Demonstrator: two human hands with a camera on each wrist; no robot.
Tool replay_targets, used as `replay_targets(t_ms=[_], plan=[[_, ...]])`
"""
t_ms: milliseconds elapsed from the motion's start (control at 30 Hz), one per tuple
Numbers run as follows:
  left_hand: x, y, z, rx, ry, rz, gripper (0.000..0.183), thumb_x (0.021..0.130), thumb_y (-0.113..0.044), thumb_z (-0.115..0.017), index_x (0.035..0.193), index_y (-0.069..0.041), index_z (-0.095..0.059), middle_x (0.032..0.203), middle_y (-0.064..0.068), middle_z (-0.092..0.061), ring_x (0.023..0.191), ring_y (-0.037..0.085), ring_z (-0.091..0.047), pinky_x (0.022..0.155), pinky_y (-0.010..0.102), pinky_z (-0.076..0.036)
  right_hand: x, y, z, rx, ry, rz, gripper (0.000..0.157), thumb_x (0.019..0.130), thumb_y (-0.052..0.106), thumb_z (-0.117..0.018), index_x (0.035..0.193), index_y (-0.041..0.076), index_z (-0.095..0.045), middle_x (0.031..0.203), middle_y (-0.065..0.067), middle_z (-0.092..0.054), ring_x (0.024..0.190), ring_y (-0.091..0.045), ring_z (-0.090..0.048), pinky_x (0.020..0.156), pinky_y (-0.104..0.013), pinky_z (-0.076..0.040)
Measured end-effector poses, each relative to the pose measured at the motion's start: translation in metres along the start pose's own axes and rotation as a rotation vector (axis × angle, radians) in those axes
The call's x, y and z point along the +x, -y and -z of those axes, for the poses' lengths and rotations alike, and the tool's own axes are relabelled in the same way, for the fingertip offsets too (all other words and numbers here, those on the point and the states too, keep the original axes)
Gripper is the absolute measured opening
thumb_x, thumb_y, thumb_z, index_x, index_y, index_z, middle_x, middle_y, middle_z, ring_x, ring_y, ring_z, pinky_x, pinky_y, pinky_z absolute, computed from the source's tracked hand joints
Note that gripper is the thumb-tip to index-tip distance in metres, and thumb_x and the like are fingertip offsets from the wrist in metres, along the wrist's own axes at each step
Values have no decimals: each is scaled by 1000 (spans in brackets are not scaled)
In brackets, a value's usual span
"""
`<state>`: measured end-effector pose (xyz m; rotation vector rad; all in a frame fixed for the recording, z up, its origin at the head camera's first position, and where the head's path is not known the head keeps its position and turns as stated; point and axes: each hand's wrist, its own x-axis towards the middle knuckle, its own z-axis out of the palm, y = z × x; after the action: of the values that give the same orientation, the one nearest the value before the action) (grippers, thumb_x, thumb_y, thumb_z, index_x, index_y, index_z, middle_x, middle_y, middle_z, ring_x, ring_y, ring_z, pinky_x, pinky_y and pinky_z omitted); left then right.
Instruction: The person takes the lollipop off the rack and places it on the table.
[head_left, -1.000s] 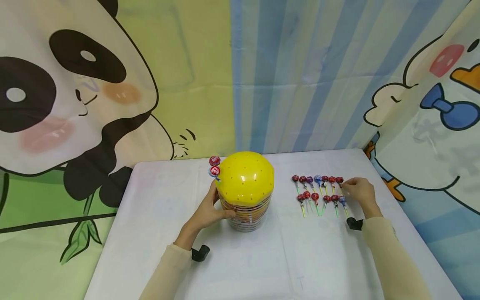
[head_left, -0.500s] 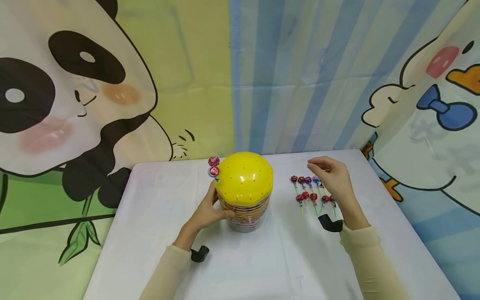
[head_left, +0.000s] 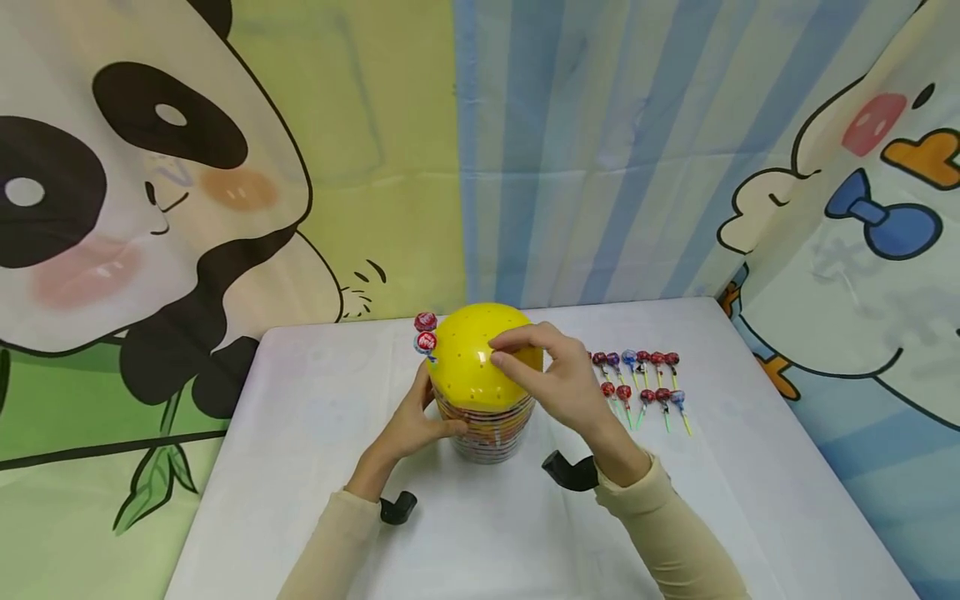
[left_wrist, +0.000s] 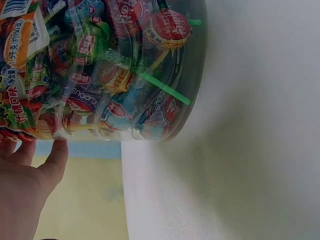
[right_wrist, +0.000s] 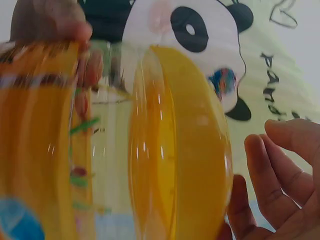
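A clear plastic candy jar (head_left: 487, 437) with a domed yellow lid (head_left: 472, 367) stands on the table. Full of wrapped lollipops (left_wrist: 120, 75), it leans into the grip of my left hand (head_left: 415, 419), thumb at the front and fingers round the left side. Two lollipops (head_left: 425, 332) stick out from the lid's left edge. The lid is dotted with small holes. My right hand (head_left: 562, 379) hovers over the lid's right part, thumb and index finger near each other. In the right wrist view those fingertips (right_wrist: 275, 127) stand beside the dome with nothing visible between them.
Two rows of lollipops (head_left: 657, 375) with coloured sticks lie on the white table (head_left: 300, 450) right of the jar, partly covered by my right hand. A cartoon curtain (head_left: 397, 167) hangs behind the table's far edge. A black wrist mount (head_left: 570, 472) hangs under each wrist.
My right hand has left the right end of the lollipop rows and come left over the lid. My left hand has kept its hold on the jar.
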<state>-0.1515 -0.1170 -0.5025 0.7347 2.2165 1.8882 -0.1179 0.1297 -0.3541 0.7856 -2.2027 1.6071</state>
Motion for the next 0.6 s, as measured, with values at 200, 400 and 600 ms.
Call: replay_targets(t_ms=[200, 400, 600], plan=[[0, 3, 1, 7, 8, -13, 106, 79, -34, -87, 158, -37, -16, 158, -7, -31, 144, 22, -30, 115, 64, -21, 12, 9, -38, -199, -3, 166, 15, 87, 13, -79, 101, 10, -78, 98, 5, -74, 94, -16, -57, 90, -44, -40], [1, 3, 1, 15, 13, -28, 108, 79, -33, -87, 158, -38, -15, 159, -10, -28, 145, 18, -29, 115, 61, -22, 15, 12, -63, -441, -64, 205, 14, 86, 17, -80, 98, 11, -79, 93, 3, -75, 89, -19, -52, 87, -48, -34], [2, 1, -1, 22, 16, -30, 108, 78, -25, -88, 157, -38, -16, 161, -13, -24, 146, 16, -26, 116, 59, -21, 18, 16, -74, -610, -95, 216, 9, 85, 18, -81, 94, 15, -80, 90, 4, -75, 89, -21, -54, 84, -49, -37]])
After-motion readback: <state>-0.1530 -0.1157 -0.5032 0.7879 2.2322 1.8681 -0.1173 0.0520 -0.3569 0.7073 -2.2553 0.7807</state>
